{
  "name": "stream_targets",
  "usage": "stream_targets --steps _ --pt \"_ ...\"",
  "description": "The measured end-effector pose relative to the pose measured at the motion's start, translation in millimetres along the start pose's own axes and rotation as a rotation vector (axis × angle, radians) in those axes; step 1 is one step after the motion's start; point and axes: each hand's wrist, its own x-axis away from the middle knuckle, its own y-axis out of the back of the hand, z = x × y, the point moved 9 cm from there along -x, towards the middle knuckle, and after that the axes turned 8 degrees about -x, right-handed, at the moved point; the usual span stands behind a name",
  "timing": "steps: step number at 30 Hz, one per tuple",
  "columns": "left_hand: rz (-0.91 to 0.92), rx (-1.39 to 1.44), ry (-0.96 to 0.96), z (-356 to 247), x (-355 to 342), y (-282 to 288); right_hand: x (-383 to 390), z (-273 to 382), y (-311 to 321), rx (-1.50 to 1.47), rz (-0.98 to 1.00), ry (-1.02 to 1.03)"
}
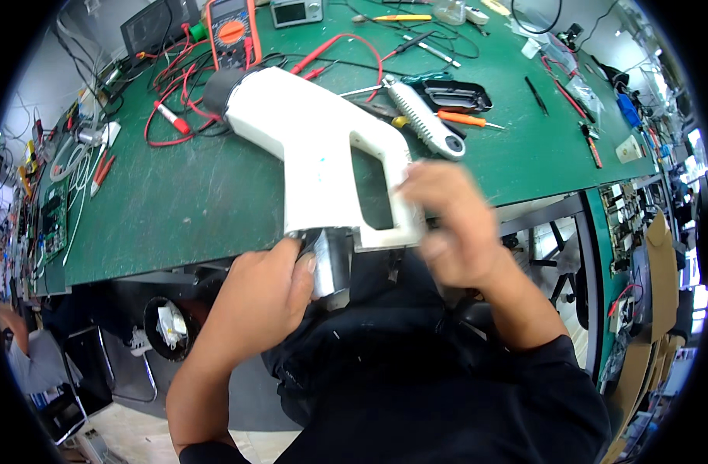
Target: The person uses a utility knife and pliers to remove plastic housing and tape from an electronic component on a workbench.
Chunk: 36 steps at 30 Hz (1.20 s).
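A white charging-gun housing [315,166] lies aslant over the near edge of the green workbench [184,201]. Its round black end points to the far left, and its looped handle faces right. At the near end a dark, shiny silver piece juts out past the bench edge. My left hand [265,298] is closed around that near end, thumb against the silver piece. Over on the handle's right side is my right hand [458,224], smeared by motion. Its fingertips are at the handle's outer edge, and whether they grip anything is unclear.
Beyond the housing lie a ribbed grey tool handle [420,116], an orange screwdriver [466,118] and a black case [458,96]. An orange multimeter [232,32] with tangled red and black leads stands at the back left. Below the bench sits a black bin [167,352].
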Motion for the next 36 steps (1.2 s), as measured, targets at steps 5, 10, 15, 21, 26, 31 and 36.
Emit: stream_targets --steps 5,10,15,21,26,31,36 --pt "-0.041 0.248 0.101 -5.0 1.0 -6.2 -23.3 -75.5 69.8 0.283 0.095 -0.292" --pt "-0.094 0.299 0.121 -7.6 -1.8 -5.0 -31.6 -105.4 46.0 0.306 0.473 -0.402" --pt "-0.096 0.298 0.139 -2.9 1.9 -7.5 -44.0 -125.2 33.1 0.581 0.545 -0.622" --pt "-0.089 0.389 0.167 -8.6 -1.1 -15.0 -55.2 -77.3 39.5 0.871 0.235 -0.059" --pt "-0.094 0.523 0.181 -12.0 -5.0 -23.0 -32.2 -99.4 5.3 0.586 0.503 -0.252" --pt "-0.086 0.601 0.201 -15.5 -8.0 -27.2 -37.1 -120.0 6.3 0.592 0.548 -0.408" --pt "-0.1 0.67 0.227 -11.7 -7.1 -28.9 -38.4 -114.4 36.5 0.564 0.483 -0.571"
